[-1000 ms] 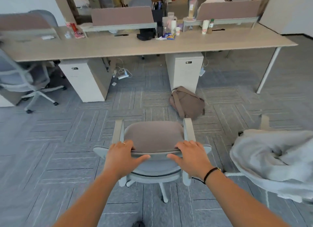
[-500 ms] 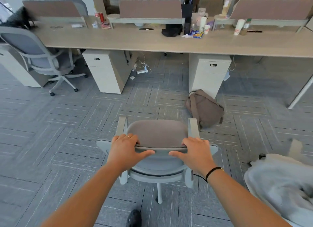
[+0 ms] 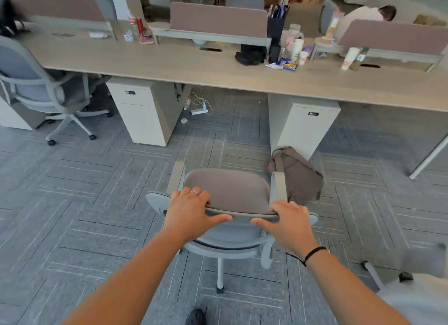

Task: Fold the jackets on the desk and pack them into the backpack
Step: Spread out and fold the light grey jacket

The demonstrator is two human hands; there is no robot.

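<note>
Both hands grip the top edge of the backrest of a wheeled office chair [image 3: 230, 203]. The left hand [image 3: 188, 214] has its fingers [image 3: 194, 196] curled over the front of the rail and its thumb extended along the rear. The right hand [image 3: 289, 224] mirrors this grip, thumb pointing inward toward the left thumb. Neither hand holds any task item.

Step in hand, as judged: positioning the chair on the carpet. To do this well, keep the grip symmetrical about the backrest centre, push level so the castors roll rather than tip, and steer clear of the bag ahead.

Just beyond the right fingertips, past the chair's right armrest, a brown backpack [image 3: 297, 174] lies slumped on the floor against a white pedestal [image 3: 303, 126]. Its long axis runs from that pedestal toward the right hand; the strap end and top point away, toward the desk [image 3: 169, 65]. Whether the opening is unzipped cannot be determined.

Outward of the right wrist, at the frame edge, pale grey fabric [image 3: 417, 298], possibly a jacket, is blurred. No jacket is clearly identifiable on the desk.
</note>
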